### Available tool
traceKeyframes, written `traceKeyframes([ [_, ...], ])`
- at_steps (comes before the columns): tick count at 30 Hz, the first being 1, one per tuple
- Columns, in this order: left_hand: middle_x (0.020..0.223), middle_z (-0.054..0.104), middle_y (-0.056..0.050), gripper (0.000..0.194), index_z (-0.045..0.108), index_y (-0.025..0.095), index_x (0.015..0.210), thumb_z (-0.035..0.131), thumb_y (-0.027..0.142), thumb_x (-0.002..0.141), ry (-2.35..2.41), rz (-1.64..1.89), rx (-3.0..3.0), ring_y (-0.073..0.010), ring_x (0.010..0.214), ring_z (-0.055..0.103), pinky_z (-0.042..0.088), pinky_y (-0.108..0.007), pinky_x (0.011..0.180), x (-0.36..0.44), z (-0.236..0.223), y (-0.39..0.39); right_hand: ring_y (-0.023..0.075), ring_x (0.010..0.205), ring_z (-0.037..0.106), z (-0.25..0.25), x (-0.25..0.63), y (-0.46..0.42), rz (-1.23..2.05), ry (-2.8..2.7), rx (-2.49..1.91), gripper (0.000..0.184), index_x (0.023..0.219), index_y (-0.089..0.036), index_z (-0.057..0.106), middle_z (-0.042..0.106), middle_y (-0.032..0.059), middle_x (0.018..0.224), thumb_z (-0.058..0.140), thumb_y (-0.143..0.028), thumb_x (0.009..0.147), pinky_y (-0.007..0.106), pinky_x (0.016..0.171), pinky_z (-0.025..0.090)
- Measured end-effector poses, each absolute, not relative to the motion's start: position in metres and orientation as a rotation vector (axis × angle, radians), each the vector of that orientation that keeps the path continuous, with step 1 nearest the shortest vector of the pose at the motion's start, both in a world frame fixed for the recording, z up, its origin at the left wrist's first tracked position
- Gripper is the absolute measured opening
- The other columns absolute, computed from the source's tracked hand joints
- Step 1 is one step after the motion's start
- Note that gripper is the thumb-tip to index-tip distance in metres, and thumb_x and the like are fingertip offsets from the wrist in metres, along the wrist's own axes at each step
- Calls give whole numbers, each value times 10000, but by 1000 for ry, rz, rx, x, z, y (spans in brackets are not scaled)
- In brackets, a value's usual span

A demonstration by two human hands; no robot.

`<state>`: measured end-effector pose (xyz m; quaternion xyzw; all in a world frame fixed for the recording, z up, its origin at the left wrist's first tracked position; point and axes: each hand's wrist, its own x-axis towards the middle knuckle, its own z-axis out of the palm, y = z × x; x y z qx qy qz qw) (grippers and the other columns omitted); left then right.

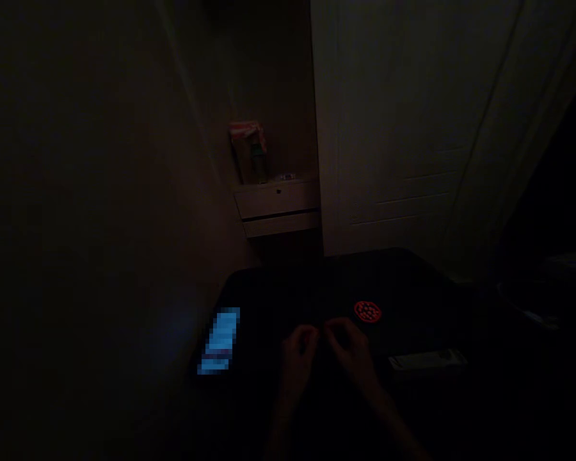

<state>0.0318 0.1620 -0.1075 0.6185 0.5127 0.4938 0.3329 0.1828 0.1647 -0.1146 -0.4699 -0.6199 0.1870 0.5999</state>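
Hands: L hand [298, 342] & R hand [351, 346] nr each other over dark table [292, 288]; fingertips pinched narrow, almost meeting. Can't tell if anything's held betw. them, too dim.
Red disc [367, 312]: on tabletop just beyond R hand, apart from fingers; red rim, speckled middle.
Progress: prob. mid-work, judging by fingers; no finished result shows, so done vs. left unclear.
Long box [428, 360]: on table, R of R hand; dark marks on top, poss. print, illegible.
Lit screen [219, 340]: table's L side, blue, pixelated, no readable txt.
Drawer unit [281, 202]: background; small pack [286, 176] on top, label unreadable.
Brands: none legible.
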Motion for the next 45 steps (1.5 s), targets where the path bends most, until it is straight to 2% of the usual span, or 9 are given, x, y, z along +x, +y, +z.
traceKeyframes([
  [3,796,720,-44,289,716,178,950,587,436,932,1312,1297,1616,-174,695,632,470,-256,627,32,-108,162,229,853,726,-115,183,165,411,-1478,-1050,139,986,-218,735,758,63,931,641,-311,940,325,781,572],
  [9,737,678,-17,294,708,179,934,585,447,942,1304,1297,1624,-157,647,592,443,-244,600,33,-108,161,207,901,709,-119,186,164,428,-1582,-951,242,1132,-286,785,724,53,980,621,-233,962,310,805,575],
  [19,791,735,-48,381,733,165,1001,585,510,932,1286,1327,1540,-175,679,656,504,-269,651,30,-107,163,221,917,694,-122,187,163,342,-1685,-942,275,1109,-300,804,722,64,970,617,-190,939,333,805,571],
  [34,781,741,-43,336,737,173,963,621,486,922,1234,1345,1507,-174,691,670,524,-269,658,29,-104,162,211,906,716,-112,185,161,537,-1639,-938,162,1021,-248,774,753,55,973,622,-251,966,314,819,558],
  [38,753,731,-43,346,722,168,949,620,498,917,1238,1350,1475,-179,676,674,520,-269,638,30,-103,162,220,896,734,-113,185,162,521,-1579,-994,160,1043,-235,763,776,58,979,635,-282,960,319,813,564],
  [45,738,714,-30,352,714,169,955,620,506,914,1246,1359,1465,-170,663,661,514,-268,644,31,-102,161,236,866,752,-114,185,163,517,-1560,-1012,207,967,-226,772,793,68,951,636,-382,964,332,809,582],
])
